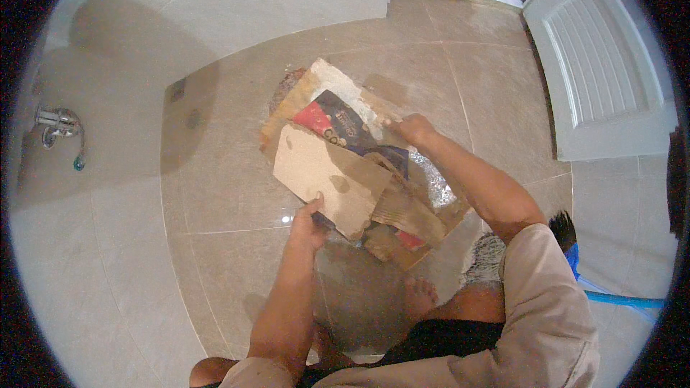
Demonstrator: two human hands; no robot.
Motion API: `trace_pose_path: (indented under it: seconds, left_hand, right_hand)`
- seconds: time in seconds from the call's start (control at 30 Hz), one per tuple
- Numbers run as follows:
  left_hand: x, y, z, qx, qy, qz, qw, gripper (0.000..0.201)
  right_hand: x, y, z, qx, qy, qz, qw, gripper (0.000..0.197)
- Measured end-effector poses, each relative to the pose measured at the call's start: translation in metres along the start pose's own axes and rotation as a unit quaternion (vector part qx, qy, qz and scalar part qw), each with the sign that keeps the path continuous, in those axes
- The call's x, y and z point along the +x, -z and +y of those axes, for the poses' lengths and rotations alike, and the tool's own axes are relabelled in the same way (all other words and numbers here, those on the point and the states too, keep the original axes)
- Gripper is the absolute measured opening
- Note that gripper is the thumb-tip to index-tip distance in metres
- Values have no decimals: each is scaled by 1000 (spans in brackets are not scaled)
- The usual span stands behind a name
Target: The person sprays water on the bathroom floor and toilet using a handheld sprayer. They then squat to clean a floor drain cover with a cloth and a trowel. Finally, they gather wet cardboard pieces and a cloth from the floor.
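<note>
A bent stack of damp, stained cardboard lies between my hands, low over the tiled floor. My left hand (309, 224) grips the lower left edge of a plain tan cardboard piece (313, 169), thumb on top. Behind it is a larger cardboard sheet (343, 85) with a torn, whitish upper face. My right hand (415, 131) is closed on that sheet's right edge. Between the two lies a dark and red printed packet (334, 116). Crumpled brown cardboard (410, 215) and shiny clear plastic (433, 178) sit toward the right. The lower layers are partly hidden.
A chrome tap (59, 123) juts from the left wall. A white louvred door (600, 65) stands open at the right beside a doorway. A blue-handled broom (622, 299) with dark bristles and a greyish brush head (483, 259) are near my right knee. The floor tiles (230, 194) look wet.
</note>
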State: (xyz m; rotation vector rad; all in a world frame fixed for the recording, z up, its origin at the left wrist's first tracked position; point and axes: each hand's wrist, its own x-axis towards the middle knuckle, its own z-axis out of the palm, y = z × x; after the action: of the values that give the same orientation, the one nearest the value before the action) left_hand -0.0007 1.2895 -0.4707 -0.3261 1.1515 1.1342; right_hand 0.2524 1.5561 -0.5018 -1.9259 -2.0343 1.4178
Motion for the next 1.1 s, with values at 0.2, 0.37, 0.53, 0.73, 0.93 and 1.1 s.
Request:
trace_pose_path:
  seconds: [0.2,0.37,0.53,0.73,0.93,1.1]
  left_hand:
    - [-3,10,1,-2,-84,4,996,71]
    - [-1,-1,6,-18,-94,-6,995,71]
    - [31,-11,-21,-32,-127,8,991,71]
    - [35,-6,-23,16,-147,91,985,71]
    - [49,23,-44,-23,-173,63,983,71]
    - [46,41,-37,-41,-162,47,985,74]
  right_hand:
    - [0,-19,12,11,108,-44,993,74]
    - [27,-43,28,119,8,-69,990,74]
    - [109,-15,67,-153,62,129,978,55]
    - [163,48,65,-182,72,362,911,38]
    - [206,55,112,-218,107,340,908,24]
    - [183,58,115,-119,84,407,902,23]
